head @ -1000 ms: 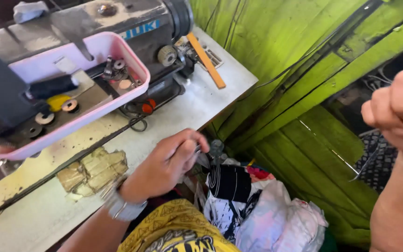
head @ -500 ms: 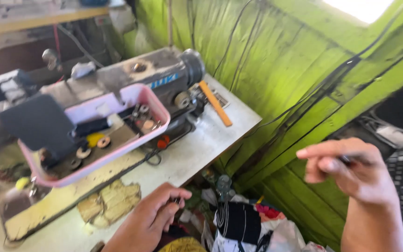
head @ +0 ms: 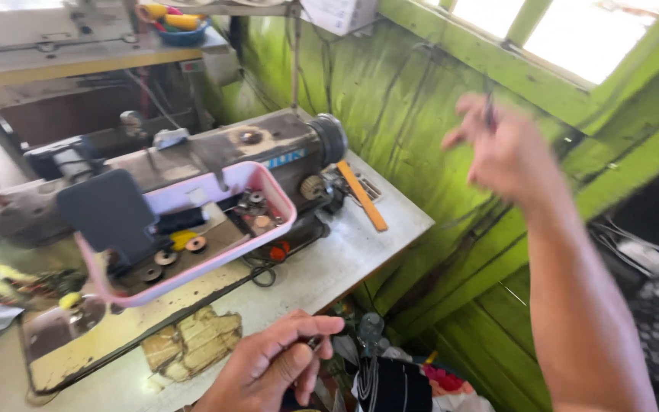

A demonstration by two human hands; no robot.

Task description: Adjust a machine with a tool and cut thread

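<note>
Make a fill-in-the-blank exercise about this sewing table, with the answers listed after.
1. The tray resting against the sewing machine is coloured ____.
2. The orange ruler lies on the table to the ____ of the tray.
3. The raised right hand is in front of a ____ wall.
4. The left hand is ____ than the right hand.

Answers: pink; right; green; lower

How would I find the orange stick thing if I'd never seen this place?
Look at the big old sewing machine on the pale table. Go to the machine's round wheel end, near the green wall. The orange ruler lies flat on the table there, the only long, thin, orange thing.
</note>
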